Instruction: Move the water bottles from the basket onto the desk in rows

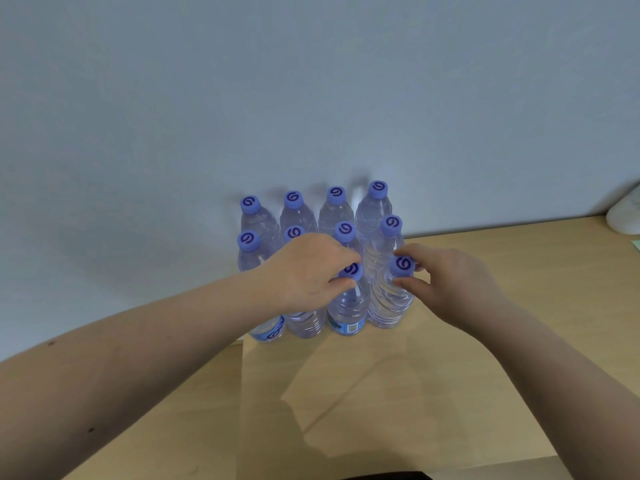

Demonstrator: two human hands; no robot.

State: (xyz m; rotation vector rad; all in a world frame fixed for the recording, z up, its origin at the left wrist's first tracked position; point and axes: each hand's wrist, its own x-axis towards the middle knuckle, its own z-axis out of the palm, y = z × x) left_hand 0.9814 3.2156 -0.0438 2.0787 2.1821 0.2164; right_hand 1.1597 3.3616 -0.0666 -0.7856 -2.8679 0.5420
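Several clear water bottles with purple caps stand upright in rows on the wooden desk (450, 375), against the pale wall. The back row (336, 211) holds several bottles, and a second row (389, 237) stands just in front of it. In the front row, my left hand (308, 268) pinches the cap of a bottle with a blue label (348, 306). Beside it, my right hand (450, 282) holds the cap of the rightmost front bottle (389, 303) between thumb and fingers. Both bottles rest on the desk. The basket is out of view.
A white object (625, 216) lies at the desk's far right edge, with a pale green corner (636, 244) just below it. The desk's left edge runs under my left forearm. Bare desk surface stretches in front of the bottles.
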